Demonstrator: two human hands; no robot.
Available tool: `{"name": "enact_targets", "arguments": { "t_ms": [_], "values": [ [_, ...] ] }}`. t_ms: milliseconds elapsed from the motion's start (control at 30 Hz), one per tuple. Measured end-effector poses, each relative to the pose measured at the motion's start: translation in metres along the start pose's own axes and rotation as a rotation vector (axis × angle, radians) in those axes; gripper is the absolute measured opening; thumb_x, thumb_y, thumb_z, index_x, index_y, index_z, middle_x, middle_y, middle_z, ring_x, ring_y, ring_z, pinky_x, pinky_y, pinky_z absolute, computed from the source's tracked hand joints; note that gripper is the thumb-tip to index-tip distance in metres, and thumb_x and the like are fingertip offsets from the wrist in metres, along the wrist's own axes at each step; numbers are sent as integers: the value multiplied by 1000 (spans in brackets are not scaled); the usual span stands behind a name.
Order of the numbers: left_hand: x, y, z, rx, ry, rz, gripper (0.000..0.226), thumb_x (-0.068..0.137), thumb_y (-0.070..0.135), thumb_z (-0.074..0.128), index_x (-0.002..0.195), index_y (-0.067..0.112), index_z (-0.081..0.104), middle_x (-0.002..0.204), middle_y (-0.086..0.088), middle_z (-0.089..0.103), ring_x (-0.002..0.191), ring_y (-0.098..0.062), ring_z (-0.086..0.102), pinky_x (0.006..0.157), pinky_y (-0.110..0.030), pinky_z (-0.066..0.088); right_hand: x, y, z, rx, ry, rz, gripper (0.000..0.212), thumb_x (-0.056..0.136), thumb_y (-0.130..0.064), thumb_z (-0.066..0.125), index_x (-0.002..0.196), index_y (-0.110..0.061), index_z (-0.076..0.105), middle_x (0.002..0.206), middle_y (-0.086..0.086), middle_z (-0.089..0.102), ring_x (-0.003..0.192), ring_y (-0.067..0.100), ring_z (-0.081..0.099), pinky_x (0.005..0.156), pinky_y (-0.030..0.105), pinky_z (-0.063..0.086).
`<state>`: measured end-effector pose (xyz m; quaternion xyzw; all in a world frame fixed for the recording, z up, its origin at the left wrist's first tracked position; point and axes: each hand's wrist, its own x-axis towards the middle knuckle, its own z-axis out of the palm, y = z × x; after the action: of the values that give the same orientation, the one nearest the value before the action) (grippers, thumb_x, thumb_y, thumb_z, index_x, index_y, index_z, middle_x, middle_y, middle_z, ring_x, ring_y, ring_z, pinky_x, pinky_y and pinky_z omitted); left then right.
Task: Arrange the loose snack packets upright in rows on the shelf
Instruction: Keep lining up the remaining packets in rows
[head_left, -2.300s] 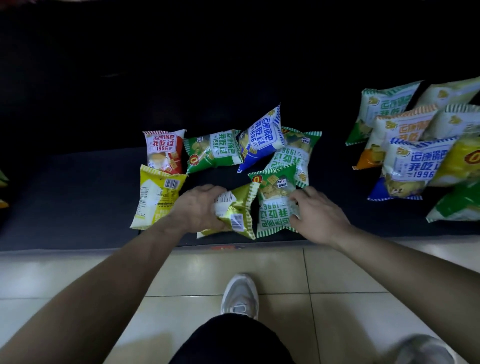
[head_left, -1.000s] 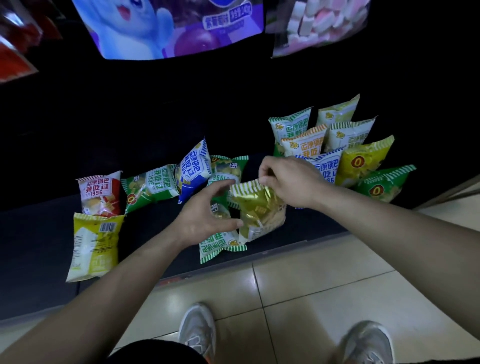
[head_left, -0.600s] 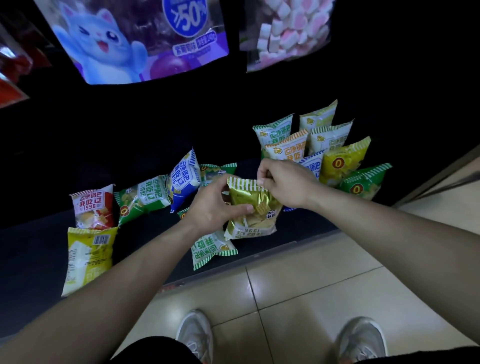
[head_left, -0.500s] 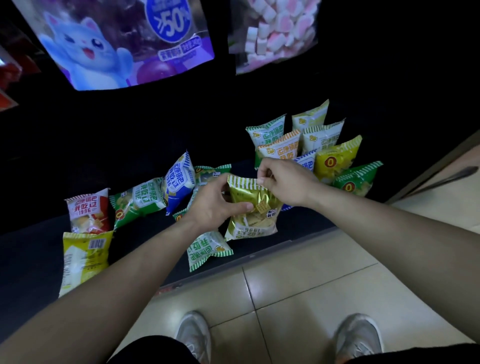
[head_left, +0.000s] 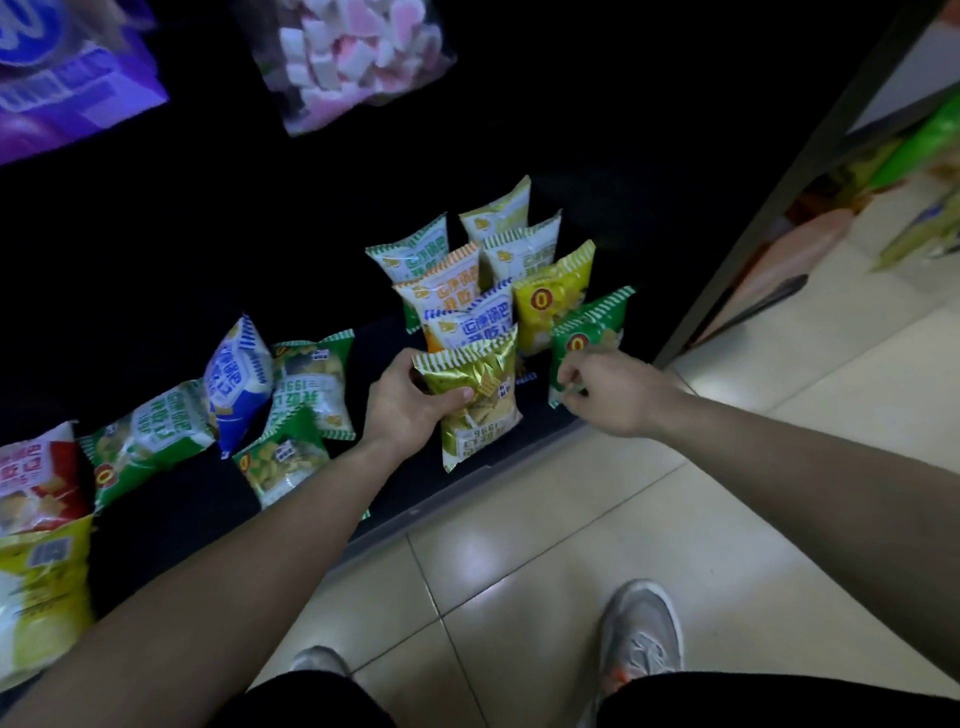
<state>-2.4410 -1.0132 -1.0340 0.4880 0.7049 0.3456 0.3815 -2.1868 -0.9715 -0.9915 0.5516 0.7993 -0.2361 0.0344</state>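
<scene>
Two packets are held. The left hand (head_left: 408, 408) curls round the gold packet (head_left: 480, 402); the right hand (head_left: 610, 389) pinches the green packet (head_left: 592, 325) by its edge.

Gold packet (head_left: 475, 400) upright beside green packet (head_left: 592, 325) on shelf (head_left: 171, 499).

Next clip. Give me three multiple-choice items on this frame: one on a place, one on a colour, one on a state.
1. The right hand is at: A the red packet; B the front green packet of the standing rows; C the floor.
2. The held packet in the left hand is: A blue; B gold; C red.
3. The left hand is: A gripping a packet; B flat on the shelf; C out of view.

Key: 1 B, its curled fingers pinch that packet's lower edge. 2 B, shiny gold foil shows beside the thumb. 3 A, thumb and fingers curl round the packet.
</scene>
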Motion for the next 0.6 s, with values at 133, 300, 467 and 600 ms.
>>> {"name": "enact_targets", "arguments": {
  "t_ms": [133, 300, 467, 600],
  "values": [
    [16, 3, 29, -34, 28, -27, 50, 69, 27, 90, 106, 25, 57, 95, 17, 65, 85, 7, 59, 71, -15, 49, -8, 15, 15, -109, -130, 20, 24, 93, -34, 53, 115, -23, 56, 121, 7, 54, 112, 29, 56, 89, 36, 48],
    [29, 4, 56, -29, 22, -22, 55, 74, 25, 87, 119, 21, 56, 102, 14, 62, 82, 10, 54, 61, 2, 39, -6, 16, 28, -204, -236, -18, 33, 95, -37, 51, 126, -23, 52, 130, 7, 45, 117, 31, 51, 93, 46, 48],
    [32, -4, 65, -5, 19, -32, 61, 77, 31, 84, 128, 19, 54, 113, 11, 63, 104, -8, 59, 89, -23, 47, -5, 16, 35, -265, -280, -61, 35, 95, -33, 50, 128, -21, 51, 127, 8, 46, 115, 31, 49, 91, 48, 46],
    [33, -11, 64, -17, 17, -73, 63, 75, 34, 85, 127, 18, 55, 120, 3, 67, 109, -15, 63, 95, -34, 52, -4, 14, 33, -279, -277, -61, 36, 95, -35, 51, 128, -21, 50, 126, 8, 46, 115, 31, 49, 89, 47, 48]
  ]
}}
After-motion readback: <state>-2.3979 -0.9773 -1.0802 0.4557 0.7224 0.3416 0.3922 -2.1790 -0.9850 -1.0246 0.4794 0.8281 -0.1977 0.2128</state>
